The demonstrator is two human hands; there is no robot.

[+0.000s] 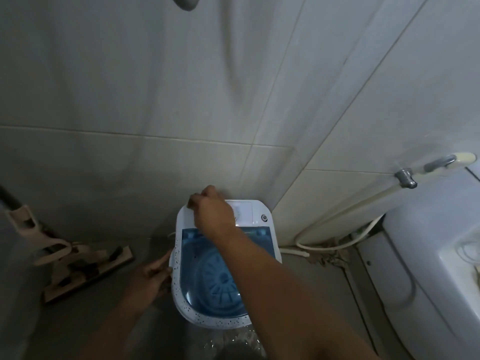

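A small white washing machine with a clear blue lid stands on the floor against the tiled wall. A blue pulsator disc shows through the lid. My right hand reaches across the machine and grips its back left corner, fingers curled over the edge. My left hand holds the machine's left side, fingers pressed on the white wall; how far they curl is hard to see.
A flat mop head with its beige bracket lies on the floor at the left. A white toilet stands at the right, with a spray hose and a metal valve on the wall behind.
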